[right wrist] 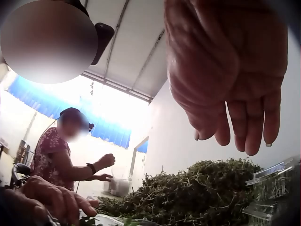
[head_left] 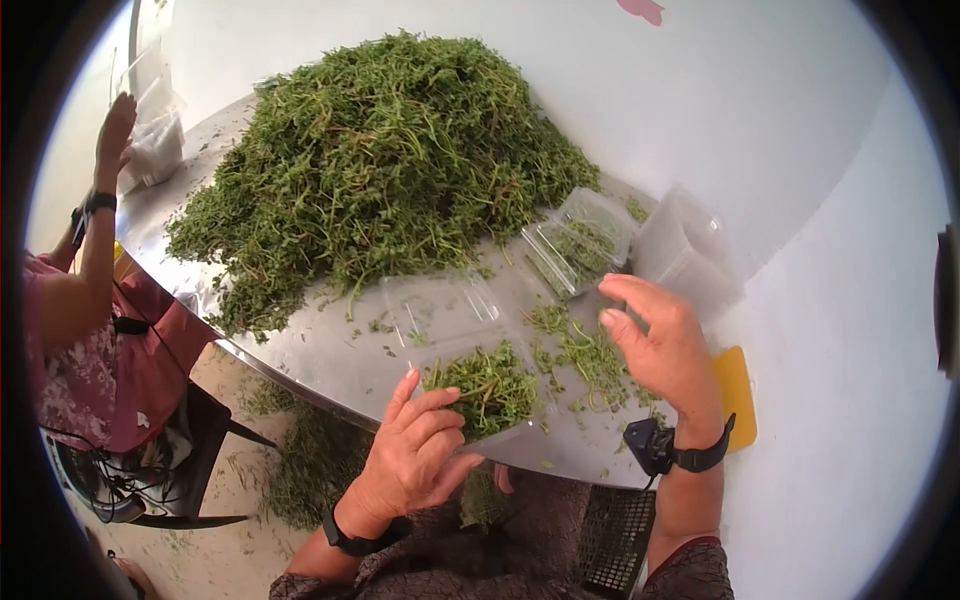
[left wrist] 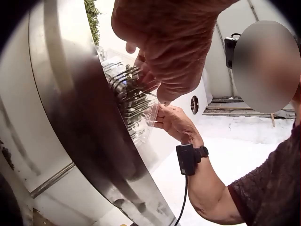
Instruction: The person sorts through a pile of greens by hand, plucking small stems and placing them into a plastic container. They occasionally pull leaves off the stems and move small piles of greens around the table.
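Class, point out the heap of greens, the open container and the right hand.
Heap of greens (head_left: 390, 165): head view, middle of the pile.
Open container (head_left: 440, 303): head view, clear lid.
Right hand (head_left: 664, 345): head view, near the thumb's base.

Table (head_left: 335, 352): smooth, glossy metal. Open container (head_left: 455, 305): clear, shiny plastic. Herb pile (head_left: 390, 160): rough, matt. Yellow board (head_left: 740, 385), half-hidden: plastic, perhaps.

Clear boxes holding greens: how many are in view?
3: an open box at the left hand; beside the pile of greens, an upper box and a lower box, seemingly stacked. More may be hidden.
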`<state>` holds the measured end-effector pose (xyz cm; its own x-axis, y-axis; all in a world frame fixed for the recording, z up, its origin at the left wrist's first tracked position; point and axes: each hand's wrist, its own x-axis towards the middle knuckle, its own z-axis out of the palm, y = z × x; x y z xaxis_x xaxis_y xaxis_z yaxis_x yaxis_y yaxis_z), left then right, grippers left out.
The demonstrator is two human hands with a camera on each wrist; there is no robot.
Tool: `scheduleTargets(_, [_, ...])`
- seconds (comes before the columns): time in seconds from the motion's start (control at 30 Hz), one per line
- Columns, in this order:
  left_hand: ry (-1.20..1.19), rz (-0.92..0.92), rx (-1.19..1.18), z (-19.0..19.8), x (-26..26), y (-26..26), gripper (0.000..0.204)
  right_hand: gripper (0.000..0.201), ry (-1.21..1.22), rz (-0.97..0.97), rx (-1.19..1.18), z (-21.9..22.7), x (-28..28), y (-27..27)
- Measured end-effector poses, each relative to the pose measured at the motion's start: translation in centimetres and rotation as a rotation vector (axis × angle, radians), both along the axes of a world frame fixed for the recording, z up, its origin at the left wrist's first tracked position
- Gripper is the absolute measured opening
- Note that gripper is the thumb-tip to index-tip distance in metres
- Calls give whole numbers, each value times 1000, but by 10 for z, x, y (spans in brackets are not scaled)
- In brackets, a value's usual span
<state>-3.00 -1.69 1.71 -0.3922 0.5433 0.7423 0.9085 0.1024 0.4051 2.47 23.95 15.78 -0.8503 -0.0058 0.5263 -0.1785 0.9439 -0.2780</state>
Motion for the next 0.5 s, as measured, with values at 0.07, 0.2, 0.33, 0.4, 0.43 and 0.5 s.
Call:
scheduleTargets(0.07, [-7, -1, 6, 0, -1, -4, 26, 28, -103, -43, -116, 11, -14, -4])
scheduleTargets(0.2, [1, 2, 4, 2, -2, -13, 25, 30, -96, 31, -93, 4, -52, 2])
scheduleTargets(0.33, [-2, 10, -2, 1, -2, -24, 26, 34, -242, 23, -103, -9, -93, -2])
scheduleTargets(0.4, [-3, 5, 2, 3, -1, -29, 27, 36, -245, 53, -62, -20, -114, -1])
scheduleTargets(0.43, [-6, 8, -3, 3, -1, -31, 27, 39, -288, 89, -55, -24, -125, -2])
scheduleTargets(0.5, [-18, 8, -6, 3, 0, -34, 27, 43, -331, 129, -53, -36, -145, -3])
